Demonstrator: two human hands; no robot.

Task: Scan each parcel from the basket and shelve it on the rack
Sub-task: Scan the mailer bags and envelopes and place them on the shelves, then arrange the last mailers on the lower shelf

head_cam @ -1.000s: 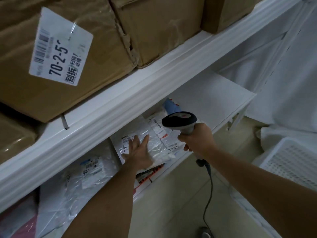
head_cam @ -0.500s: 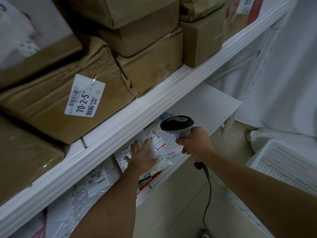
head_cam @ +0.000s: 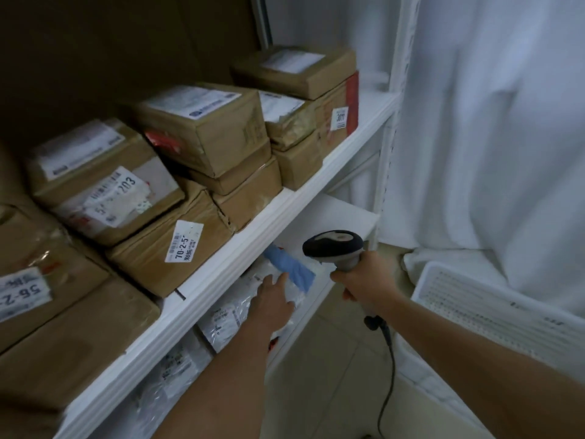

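- White curtain fabric [head_cam: 493, 122] hangs along the right side of the scene, and a pale tiled floor [head_cam: 326, 375] runs beneath it beside a white rack [head_cam: 240, 245].
- On the rack's upper shelf, brown cardboard boxes [head_cam: 202, 134] sit stacked and packed close together, most with white labels; one box at the front edge carries a label starting "70-2-5" [head_cam: 184, 241].
- On the lower shelf lie several parcels in clear and white plastic bags [head_cam: 180, 372], with printed labels facing up.
- The left hand [head_cam: 273, 304] reaches under the upper shelf and rests flat on a plastic-wrapped parcel [head_cam: 231, 315] on the lower shelf, its fingers straight and slightly apart.
- A blue item [head_cam: 289, 269] lies on the lower shelf just beyond the left fingertips; whether they touch it cannot be told.
- The right hand [head_cam: 364, 280] holds a black and grey handheld scanner [head_cam: 332, 245], fingers clamped around its handle, with the head turned toward the lower shelf.
- A dark cable [head_cam: 387, 369] drops from the handle's base toward the floor.
- A white perforated basket [head_cam: 481, 308] stands on the floor to the right, below the curtain, well apart from the rack.
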